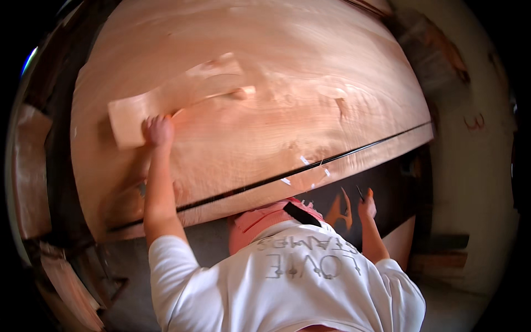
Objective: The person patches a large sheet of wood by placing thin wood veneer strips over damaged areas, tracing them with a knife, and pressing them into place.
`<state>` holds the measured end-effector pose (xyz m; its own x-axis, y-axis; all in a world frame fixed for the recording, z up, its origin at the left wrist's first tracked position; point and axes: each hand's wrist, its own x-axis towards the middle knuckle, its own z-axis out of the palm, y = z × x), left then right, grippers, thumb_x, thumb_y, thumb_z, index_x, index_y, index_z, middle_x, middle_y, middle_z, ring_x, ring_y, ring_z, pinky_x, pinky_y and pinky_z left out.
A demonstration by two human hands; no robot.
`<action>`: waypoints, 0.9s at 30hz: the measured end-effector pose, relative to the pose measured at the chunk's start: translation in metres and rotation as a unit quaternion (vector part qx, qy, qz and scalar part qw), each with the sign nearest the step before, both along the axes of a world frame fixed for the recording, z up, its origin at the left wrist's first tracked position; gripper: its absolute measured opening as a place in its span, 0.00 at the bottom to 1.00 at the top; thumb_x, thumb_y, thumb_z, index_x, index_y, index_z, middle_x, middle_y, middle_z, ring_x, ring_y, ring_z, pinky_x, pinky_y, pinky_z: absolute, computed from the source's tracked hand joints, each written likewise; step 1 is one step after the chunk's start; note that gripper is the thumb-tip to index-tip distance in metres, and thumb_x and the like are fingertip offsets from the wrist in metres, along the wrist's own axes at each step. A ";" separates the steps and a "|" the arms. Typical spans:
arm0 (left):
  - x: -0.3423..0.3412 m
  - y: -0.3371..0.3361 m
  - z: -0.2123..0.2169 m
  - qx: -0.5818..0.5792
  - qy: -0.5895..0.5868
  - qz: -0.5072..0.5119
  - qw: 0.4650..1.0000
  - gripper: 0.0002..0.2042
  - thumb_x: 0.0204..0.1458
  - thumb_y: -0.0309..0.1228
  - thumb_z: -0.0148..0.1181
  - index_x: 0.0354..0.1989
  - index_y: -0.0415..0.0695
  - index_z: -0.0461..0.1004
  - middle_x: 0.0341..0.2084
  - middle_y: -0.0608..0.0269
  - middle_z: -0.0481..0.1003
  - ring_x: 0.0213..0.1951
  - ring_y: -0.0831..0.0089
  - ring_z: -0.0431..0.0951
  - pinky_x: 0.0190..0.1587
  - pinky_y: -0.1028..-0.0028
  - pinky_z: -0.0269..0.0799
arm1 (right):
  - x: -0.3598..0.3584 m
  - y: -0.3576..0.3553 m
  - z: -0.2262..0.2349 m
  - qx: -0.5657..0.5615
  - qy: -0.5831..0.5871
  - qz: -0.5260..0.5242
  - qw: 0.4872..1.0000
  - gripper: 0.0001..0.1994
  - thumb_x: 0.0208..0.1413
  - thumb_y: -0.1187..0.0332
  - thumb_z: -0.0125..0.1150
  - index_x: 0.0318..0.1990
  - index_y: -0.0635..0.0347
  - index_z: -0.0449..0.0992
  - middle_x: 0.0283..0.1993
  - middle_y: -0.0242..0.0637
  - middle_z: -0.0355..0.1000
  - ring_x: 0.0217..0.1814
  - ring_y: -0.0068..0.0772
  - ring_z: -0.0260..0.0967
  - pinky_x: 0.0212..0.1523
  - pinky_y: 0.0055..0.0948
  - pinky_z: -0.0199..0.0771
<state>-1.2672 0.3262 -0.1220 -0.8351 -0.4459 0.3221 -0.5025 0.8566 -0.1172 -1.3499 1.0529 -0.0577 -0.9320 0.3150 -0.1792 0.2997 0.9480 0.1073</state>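
A broad, thin sheet of pale wood veneer (287, 50) covers the work surface before me. My left hand (159, 130) reaches forward on the left, its fingers closed on the edge of a loose, curling veneer piece (128, 113) with an uneven, torn-looking outline. This piece is partly raised above the sheet and casts a shadow. Off the sheet's near edge, at the right, my right hand (366, 207) is closed on a small, slim dark tool (360, 193); its exact kind is not clear. Beside that hand, lower down, lies a ragged veneer scrap (338, 212).
A long black strip or slot (265, 181) runs slantwise near the sheet's front edge. Several small white tape bits (285, 181) lie about it. More veneer scraps (69, 279) lie low on the left. Wood pieces (440, 260) lie on the right, by a pale floor (470, 166).
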 end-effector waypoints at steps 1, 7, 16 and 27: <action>0.013 -0.006 -0.002 0.001 0.100 -0.041 0.994 0.03 0.45 0.30 0.54 0.25 0.49 0.75 0.24 0.63 0.73 0.33 0.63 0.73 0.45 0.64 0.65 | -0.008 -0.009 -0.014 -0.044 0.035 0.089 0.994 0.26 0.51 0.66 0.54 0.59 0.42 0.60 0.41 0.45 0.72 0.42 0.49 0.71 0.42 0.42 0.70; 0.060 0.030 0.042 0.186 0.191 0.032 0.963 0.12 0.54 0.35 0.52 0.40 0.41 0.74 0.38 0.53 0.72 0.41 0.54 0.73 0.41 0.63 0.70 | 0.008 -0.162 -0.051 -0.626 -0.252 0.107 0.730 0.23 0.54 0.81 0.40 0.58 0.54 0.63 0.37 0.33 0.72 0.38 0.23 0.68 0.39 0.23 0.68; 0.172 0.096 0.087 0.373 0.342 0.153 0.849 0.09 0.54 0.29 0.55 0.32 0.34 0.73 0.24 0.62 0.76 0.28 0.81 0.71 0.32 0.77 0.69 | 0.034 -0.147 -0.114 -0.554 -0.276 0.160 0.769 0.10 0.59 0.64 0.50 0.42 0.57 0.74 0.33 0.31 0.73 0.36 0.23 0.69 0.39 0.24 0.70; 0.162 0.083 0.121 0.335 0.400 0.112 0.846 0.10 0.54 0.29 0.55 0.37 0.32 0.72 0.30 0.58 0.77 0.33 0.78 0.74 0.37 0.76 0.71 | 0.013 -0.112 -0.106 -0.462 -0.305 0.249 0.795 0.09 0.60 0.70 0.46 0.40 0.65 0.72 0.32 0.35 0.73 0.29 0.22 0.67 0.32 0.24 0.69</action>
<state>-1.1051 0.4096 -0.0010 -0.3395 -0.8702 0.3572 -0.3492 0.4692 0.8111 -1.3373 0.9405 -0.1632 -0.5508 -0.5940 -0.5863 0.0223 0.6917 -0.7218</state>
